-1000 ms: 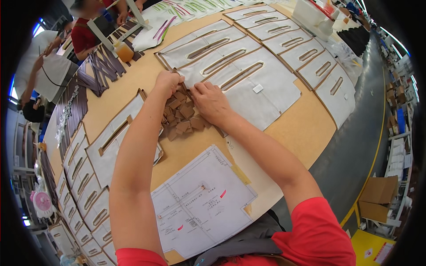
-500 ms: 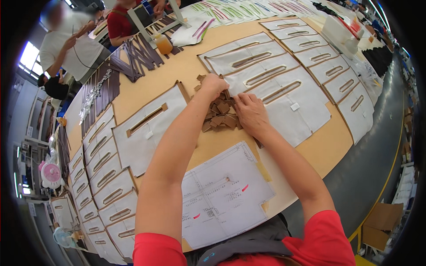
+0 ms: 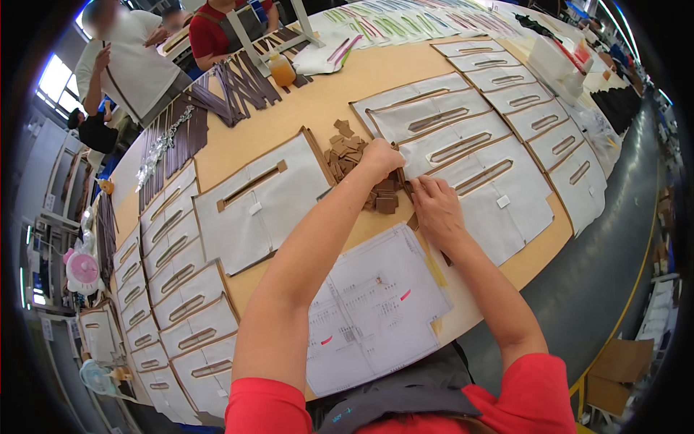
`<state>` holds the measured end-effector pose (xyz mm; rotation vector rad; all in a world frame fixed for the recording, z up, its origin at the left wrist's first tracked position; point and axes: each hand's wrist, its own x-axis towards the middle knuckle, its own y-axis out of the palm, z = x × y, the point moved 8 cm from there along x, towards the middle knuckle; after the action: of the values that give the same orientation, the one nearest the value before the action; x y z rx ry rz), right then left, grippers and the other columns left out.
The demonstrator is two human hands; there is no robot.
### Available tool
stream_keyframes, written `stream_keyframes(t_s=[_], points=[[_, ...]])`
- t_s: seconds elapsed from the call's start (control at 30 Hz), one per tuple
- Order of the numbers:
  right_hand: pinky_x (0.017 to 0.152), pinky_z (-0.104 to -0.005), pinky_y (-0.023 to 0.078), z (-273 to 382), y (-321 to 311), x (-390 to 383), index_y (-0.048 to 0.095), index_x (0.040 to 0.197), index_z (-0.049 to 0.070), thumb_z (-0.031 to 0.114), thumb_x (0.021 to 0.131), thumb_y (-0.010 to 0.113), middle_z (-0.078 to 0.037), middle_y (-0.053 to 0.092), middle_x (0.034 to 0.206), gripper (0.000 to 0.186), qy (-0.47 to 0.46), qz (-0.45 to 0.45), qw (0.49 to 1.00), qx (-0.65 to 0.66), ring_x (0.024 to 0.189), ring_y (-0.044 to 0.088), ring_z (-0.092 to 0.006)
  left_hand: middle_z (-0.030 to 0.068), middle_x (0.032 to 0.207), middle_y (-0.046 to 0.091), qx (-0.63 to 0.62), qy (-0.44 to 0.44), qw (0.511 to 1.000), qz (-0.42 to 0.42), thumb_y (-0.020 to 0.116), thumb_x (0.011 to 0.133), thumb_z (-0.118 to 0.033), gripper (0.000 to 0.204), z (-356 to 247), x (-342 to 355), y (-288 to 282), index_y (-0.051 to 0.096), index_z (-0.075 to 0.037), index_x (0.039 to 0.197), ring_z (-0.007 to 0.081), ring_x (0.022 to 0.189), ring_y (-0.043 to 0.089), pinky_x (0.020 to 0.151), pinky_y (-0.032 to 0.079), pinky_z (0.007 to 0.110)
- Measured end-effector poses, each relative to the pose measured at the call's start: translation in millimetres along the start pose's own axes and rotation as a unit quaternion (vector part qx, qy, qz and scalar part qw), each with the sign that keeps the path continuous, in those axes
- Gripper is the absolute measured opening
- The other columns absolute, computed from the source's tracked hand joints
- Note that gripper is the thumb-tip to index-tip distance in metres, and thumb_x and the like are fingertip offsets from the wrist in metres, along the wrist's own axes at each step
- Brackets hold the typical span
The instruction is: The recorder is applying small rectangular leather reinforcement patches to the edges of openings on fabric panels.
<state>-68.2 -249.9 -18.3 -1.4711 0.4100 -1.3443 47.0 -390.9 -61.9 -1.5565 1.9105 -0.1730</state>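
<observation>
Your left hand (image 3: pixel 382 160) is curled at the near edge of overlapping grey slotted panels (image 3: pixel 529 211) on a tan worktable (image 3: pixel 307 107); whether it grips anything cannot be told. Your right hand (image 3: pixel 439 211), palm down with fingers loosely bent, rests at the same edge, just beside the left. A loose heap of brown squares (image 3: pixel 347 157) lies partly behind your left hand, between those panels and another grey panel (image 3: pixel 285 201). Between your forearms, a printed drawing (image 3: pixel 376 311) lies flat. Across the table, a jar of orange liquid (image 3: pixel 281 71) stands beside dark strips (image 3: pixel 238 90), near a red-shirted person (image 3: pixel 210 36).
</observation>
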Motion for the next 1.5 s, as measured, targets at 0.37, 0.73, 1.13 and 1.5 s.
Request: stream_keyframes(t_s=[0.37, 0.73, 1.13, 1.5], points=[[0.088, -0.038, 0.048, -29.8, -16.6, -4.3, 0.064, 0.115, 0.005, 0.011, 0.089, 0.064, -0.008, 0.063, 0.112, 0.026, 0.013, 0.063, 0.996, 0.06, 0.106, 0.058, -0.0267, 0.0086, 0.069, 0.068, 0.087, 0.144, 0.985, -0.031, 0.081, 0.077, -0.025, 0.026, -9.9, -54.5, -16.0, 0.071, 0.0, 0.075, 0.0182, 0.058, 0.061, 0.056, 0.048, 0.034], [0.093, -0.0434, 0.041, -42.7, 5.4, 32.3, 0.059, 0.096, 0.012, 0.019, 0.087, 0.07, -0.005, 0.061, 0.102, 0.016, -0.088, 0.247, 0.963, 0.064, 0.109, 0.053, -0.0266, 0.0119, 0.083, 0.07, 0.058, 0.286, 0.955, -0.062, 0.077, 0.082, -0.018, 0.019, 4.2, -171.8, 34.0, 0.077, -0.004, 0.094, 0.0218, 0.075, 0.068, 0.07, 0.053, 0.032], [0.095, -0.0373, 0.04, -52.5, -125.7, 15.4, 0.055, 0.097, 0.008, 0.013, 0.095, 0.061, -0.007, 0.064, 0.09, 0.008, -0.017, 0.085, 0.983, 0.161, 0.094, 0.057, -0.0259, 0.0048, 0.09, 0.069, -0.027, 0.338, 0.932, -0.127, 0.081, 0.081, -0.023, 0.034, -33.0, -210.9, 59.4, 0.075, -0.004, 0.108, 0.0114, 0.067, 0.052, 0.063, 0.046, 0.026], [0.095, -0.0351, 0.043, -134.0, -210.7, -10.4, 0.069, 0.103, 0.005, 0.01, 0.075, 0.077, -0.006, 0.066, 0.101, 0.029, -0.053, 0.168, 0.979, 0.106, 0.106, 0.057, -0.0227, 0.0019, 0.077, 0.062, -0.146, 0.412, 0.891, -0.125, 0.072, 0.091, -0.011, 0.014, -88.5, -284.2, 51.5, 0.072, 0.001, 0.098, 0.0066, 0.065, 0.048, 0.058, 0.041, 0.025]])
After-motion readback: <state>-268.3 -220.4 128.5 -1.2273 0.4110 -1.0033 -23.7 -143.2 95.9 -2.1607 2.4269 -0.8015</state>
